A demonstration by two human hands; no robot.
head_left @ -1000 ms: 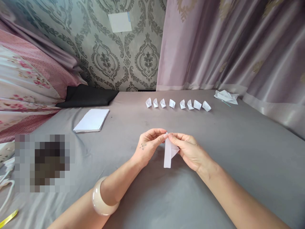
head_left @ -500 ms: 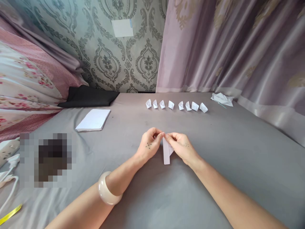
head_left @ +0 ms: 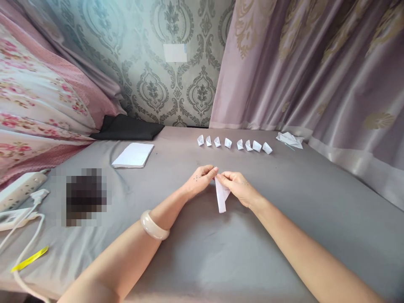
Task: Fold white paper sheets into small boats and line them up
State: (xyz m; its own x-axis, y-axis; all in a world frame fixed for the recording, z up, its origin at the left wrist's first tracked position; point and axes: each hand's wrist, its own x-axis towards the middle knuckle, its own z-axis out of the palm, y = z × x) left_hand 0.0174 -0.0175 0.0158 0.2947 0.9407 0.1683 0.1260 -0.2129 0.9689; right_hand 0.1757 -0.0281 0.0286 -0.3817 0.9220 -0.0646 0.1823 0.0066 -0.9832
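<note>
A folded sheet of white paper (head_left: pixel 221 198) hangs between my hands over the middle of the grey cloth (head_left: pixel 202 252). My left hand (head_left: pixel 202 179) pinches its upper end between thumb and fingers, and a pale bangle is on that wrist. My right hand (head_left: pixel 236 184) is closed on the paper's upper right side, its thumb close to the left thumb. A triangular flap shows at the paper's right, partly covered by the right fingers. Beyond the hands stands a row of several small folded paper boats (head_left: pixel 227 143).
A stack of white paper (head_left: pixel 133 155) lies at the left, with black cloth (head_left: pixel 128 127) behind it. Loose folded papers (head_left: pixel 289 139) rest at the far right. A power strip (head_left: pixel 22 189), white cables and a yellow strip (head_left: pixel 30 259) are at the near left.
The camera view has shifted, so the surroundings appear moved. Both hands still grip the paper's top; its lower end now appears slightly tilted and a little higher in view.
</note>
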